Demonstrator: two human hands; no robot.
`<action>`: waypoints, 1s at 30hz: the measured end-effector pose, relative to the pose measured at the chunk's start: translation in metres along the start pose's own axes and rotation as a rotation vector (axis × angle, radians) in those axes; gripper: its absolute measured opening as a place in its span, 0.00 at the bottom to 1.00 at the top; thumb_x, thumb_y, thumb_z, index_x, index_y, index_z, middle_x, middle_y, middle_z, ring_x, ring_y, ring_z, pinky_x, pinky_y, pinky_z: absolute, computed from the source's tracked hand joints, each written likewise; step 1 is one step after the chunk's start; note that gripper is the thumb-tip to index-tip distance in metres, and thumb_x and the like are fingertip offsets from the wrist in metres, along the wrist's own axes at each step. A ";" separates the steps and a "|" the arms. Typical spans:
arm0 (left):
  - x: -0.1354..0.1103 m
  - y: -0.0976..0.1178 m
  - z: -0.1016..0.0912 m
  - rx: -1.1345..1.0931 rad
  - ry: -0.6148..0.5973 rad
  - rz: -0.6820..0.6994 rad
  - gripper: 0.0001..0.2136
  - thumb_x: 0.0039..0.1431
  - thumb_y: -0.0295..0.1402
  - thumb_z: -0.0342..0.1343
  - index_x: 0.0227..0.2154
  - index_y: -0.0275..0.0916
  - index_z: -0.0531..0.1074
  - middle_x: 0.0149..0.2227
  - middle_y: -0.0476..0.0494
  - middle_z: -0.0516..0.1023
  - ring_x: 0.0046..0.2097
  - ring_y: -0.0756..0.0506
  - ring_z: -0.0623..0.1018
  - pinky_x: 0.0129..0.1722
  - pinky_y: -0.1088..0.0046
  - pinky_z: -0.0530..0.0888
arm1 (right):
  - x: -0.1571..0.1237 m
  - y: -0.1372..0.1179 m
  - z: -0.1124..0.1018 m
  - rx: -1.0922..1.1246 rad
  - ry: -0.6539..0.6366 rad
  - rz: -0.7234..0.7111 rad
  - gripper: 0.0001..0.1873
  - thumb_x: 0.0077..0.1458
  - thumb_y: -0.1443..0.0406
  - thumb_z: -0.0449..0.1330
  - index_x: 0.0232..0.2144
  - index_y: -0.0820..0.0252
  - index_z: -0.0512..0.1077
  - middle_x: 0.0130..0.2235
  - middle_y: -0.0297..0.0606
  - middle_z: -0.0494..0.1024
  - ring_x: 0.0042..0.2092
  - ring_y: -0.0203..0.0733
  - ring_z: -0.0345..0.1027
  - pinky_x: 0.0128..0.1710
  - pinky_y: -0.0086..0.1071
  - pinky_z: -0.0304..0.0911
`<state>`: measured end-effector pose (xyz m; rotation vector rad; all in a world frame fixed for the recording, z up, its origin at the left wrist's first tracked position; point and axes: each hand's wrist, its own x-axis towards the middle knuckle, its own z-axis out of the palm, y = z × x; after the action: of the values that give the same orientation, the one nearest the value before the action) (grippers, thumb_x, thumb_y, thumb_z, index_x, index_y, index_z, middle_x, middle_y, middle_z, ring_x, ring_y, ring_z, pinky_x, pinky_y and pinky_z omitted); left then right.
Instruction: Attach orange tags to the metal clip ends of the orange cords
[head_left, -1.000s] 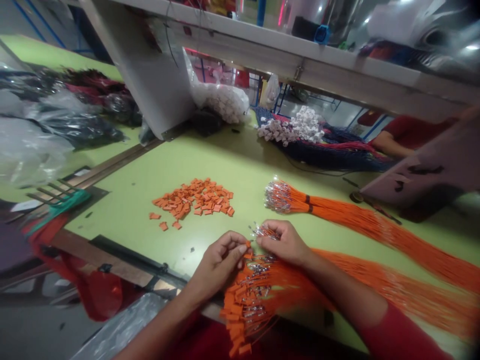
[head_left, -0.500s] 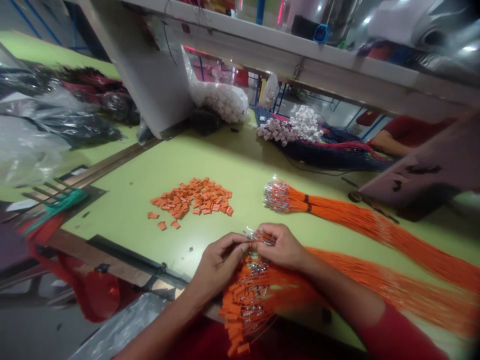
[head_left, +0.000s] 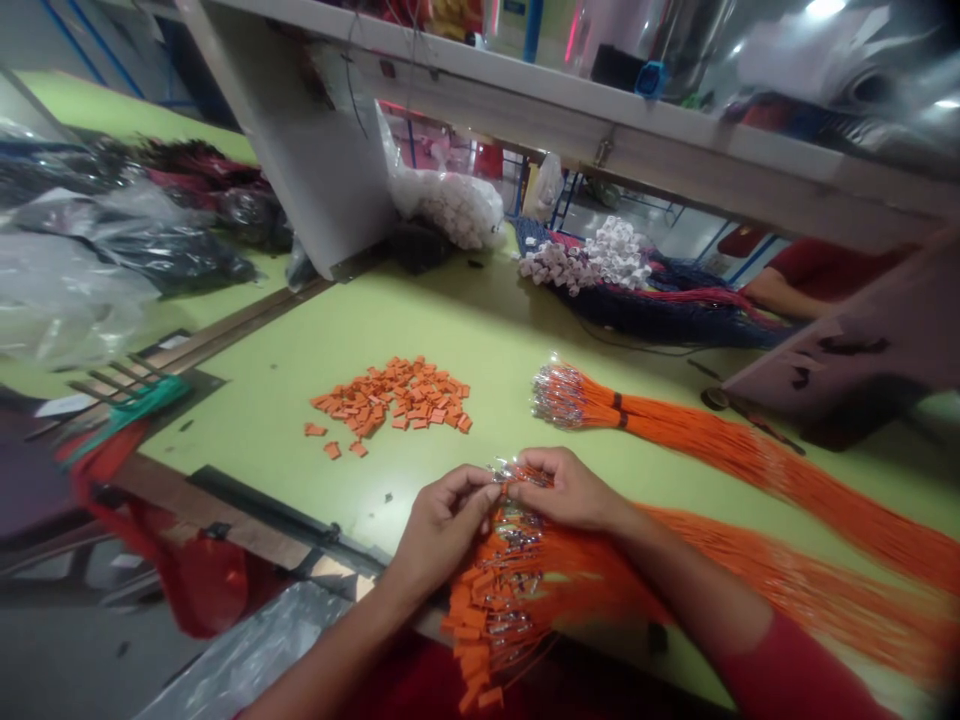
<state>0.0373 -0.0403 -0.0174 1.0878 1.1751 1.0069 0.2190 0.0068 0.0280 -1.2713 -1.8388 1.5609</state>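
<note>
My left hand (head_left: 442,530) and my right hand (head_left: 570,490) meet over a loose bunch of orange wires (head_left: 525,570) at the near edge of the green table (head_left: 255,450). Both pinch the wires' shiny metal ends (head_left: 521,478), and my fingers hide part of them. Small orange plastic tags (head_left: 472,640) are threaded on the wires below my hands. A pile of loose orange tags (head_left: 390,397) lies to the left, out of reach of my fingertips. A tied bundle of orange wires (head_left: 622,410) lies beyond my right hand.
Dark blue and red wires with white plastic parts (head_left: 607,265) lie across the table, beside a bag of white parts (head_left: 450,208). A co-worker's arm in a red sleeve (head_left: 795,290) is beyond them. A shelf (head_left: 600,110) runs overhead; plastic bags (head_left: 97,250) lie at left.
The small orange tag at my left fingertips is no longer visible. My left hand has moved closer to my right hand, and the view has shifted slightly.
</note>
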 end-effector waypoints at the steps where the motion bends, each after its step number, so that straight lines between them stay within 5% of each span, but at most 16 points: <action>1: 0.000 -0.001 0.000 -0.010 0.000 -0.014 0.12 0.57 0.42 0.59 0.34 0.37 0.74 0.18 0.54 0.68 0.20 0.53 0.66 0.19 0.80 0.63 | 0.000 -0.001 -0.001 -0.020 -0.003 -0.009 0.09 0.51 0.63 0.60 0.24 0.61 0.67 0.23 0.27 0.60 0.26 0.31 0.52 0.25 0.26 0.48; 12: 0.001 -0.003 0.001 -0.033 0.000 -0.037 0.14 0.57 0.44 0.59 0.34 0.36 0.72 0.18 0.54 0.69 0.19 0.54 0.64 0.18 0.81 0.61 | 0.002 0.004 -0.003 -0.053 -0.096 -0.005 0.07 0.52 0.63 0.59 0.27 0.63 0.69 0.24 0.28 0.63 0.26 0.31 0.53 0.25 0.26 0.50; 20: 0.001 -0.006 0.001 0.070 -0.006 0.044 0.11 0.58 0.41 0.58 0.32 0.36 0.73 0.19 0.54 0.68 0.20 0.54 0.65 0.20 0.80 0.62 | 0.002 0.003 0.003 -0.023 0.033 -0.014 0.07 0.50 0.64 0.59 0.24 0.63 0.68 0.23 0.28 0.62 0.27 0.31 0.52 0.25 0.25 0.49; 30: 0.001 -0.004 0.003 -0.014 0.032 -0.004 0.13 0.57 0.44 0.58 0.32 0.37 0.72 0.17 0.55 0.67 0.18 0.53 0.64 0.18 0.80 0.61 | 0.003 0.005 0.000 -0.047 -0.045 -0.004 0.11 0.52 0.61 0.60 0.25 0.62 0.66 0.23 0.27 0.60 0.26 0.31 0.51 0.24 0.26 0.48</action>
<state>0.0408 -0.0404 -0.0213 1.0614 1.1935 1.0319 0.2196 0.0089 0.0232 -1.2619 -1.9147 1.5648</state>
